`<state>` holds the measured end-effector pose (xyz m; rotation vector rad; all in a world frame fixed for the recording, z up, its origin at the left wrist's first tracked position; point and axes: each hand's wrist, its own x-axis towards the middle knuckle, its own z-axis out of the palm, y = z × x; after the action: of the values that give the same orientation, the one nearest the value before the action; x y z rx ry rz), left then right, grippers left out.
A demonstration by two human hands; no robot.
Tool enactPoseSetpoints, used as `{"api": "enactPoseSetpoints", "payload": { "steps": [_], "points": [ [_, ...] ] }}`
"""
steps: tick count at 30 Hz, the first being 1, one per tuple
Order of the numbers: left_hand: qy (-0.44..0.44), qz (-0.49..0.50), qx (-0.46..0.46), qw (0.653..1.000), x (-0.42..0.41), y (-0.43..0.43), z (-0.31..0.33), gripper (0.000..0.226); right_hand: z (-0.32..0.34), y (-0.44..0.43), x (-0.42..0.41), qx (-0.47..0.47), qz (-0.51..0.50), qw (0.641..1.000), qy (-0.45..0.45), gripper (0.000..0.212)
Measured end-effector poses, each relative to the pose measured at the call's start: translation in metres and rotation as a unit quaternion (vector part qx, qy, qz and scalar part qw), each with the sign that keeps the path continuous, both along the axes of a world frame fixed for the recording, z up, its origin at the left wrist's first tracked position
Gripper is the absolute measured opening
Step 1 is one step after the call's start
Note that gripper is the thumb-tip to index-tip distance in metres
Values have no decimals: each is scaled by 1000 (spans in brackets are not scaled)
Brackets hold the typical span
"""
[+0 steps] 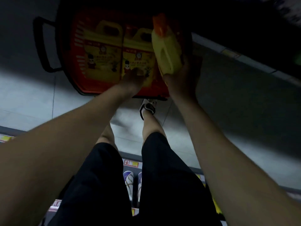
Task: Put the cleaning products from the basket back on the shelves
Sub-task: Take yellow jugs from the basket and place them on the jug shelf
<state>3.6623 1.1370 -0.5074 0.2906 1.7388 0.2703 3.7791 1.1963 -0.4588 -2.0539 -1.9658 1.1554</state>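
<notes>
While the right grip (182, 79) clamps only the base of a yellow jug (166, 48) over the basket (69, 66) and the left grip (133, 77), closure unclear, touches a second jug (138, 57) inside, the raised one may tip free.

Single head cam, wide-angle, pitched steeply down past my legs (151, 126); basket (71, 62) on the floor (29, 95) ahead, forearms (211, 136) close in frame.

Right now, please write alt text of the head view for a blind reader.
The right hand holds a yellow jug with an orange cap above a red basket on the floor. The left hand touches one of two more yellow jugs lying flat inside it. The picture is dark and blurred.
</notes>
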Motion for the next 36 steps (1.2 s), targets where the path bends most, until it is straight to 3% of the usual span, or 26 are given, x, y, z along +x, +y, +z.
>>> {"api": "enactPoseSetpoints", "payload": {
  "steps": [3,5,9,13,17,21,26,28,31,34,36],
  "points": [
    [-53,112,-11,992,-14,-9,43,39,65,1,1,-8,26,999,30,63],
    [-82,230,-11,970,-24,-18,78,39,113,0,-5,-18,54,997,58,58],
    [-90,382,42,919,-49,-23,152,43,214,1,-18,-49,99,980,163,17],
    [-131,483,118,858,-74,-31,232,51,306,6,-51,-6,180,949,258,35],
    [-160,545,218,794,-100,-58,303,46,383,8,-103,1,264,905,333,32],
    [-156,541,303,769,-129,-91,374,45,442,-12,-163,9,301,869,392,22],
    [-118,610,434,652,-176,-155,433,55,520,-61,-246,-2,426,801,421,9],
    [-96,618,455,634,-199,-183,461,60,547,-90,-276,11,474,767,433,14],
    [-72,606,510,606,-236,-232,502,65,567,-131,-315,3,504,723,472,41],
    [-56,609,529,588,-266,-286,535,70,566,-170,-348,-60,513,701,491,74],
    [-27,610,531,588,-284,-322,551,69,566,-198,-374,-80,509,698,498,83]
  ]
}}
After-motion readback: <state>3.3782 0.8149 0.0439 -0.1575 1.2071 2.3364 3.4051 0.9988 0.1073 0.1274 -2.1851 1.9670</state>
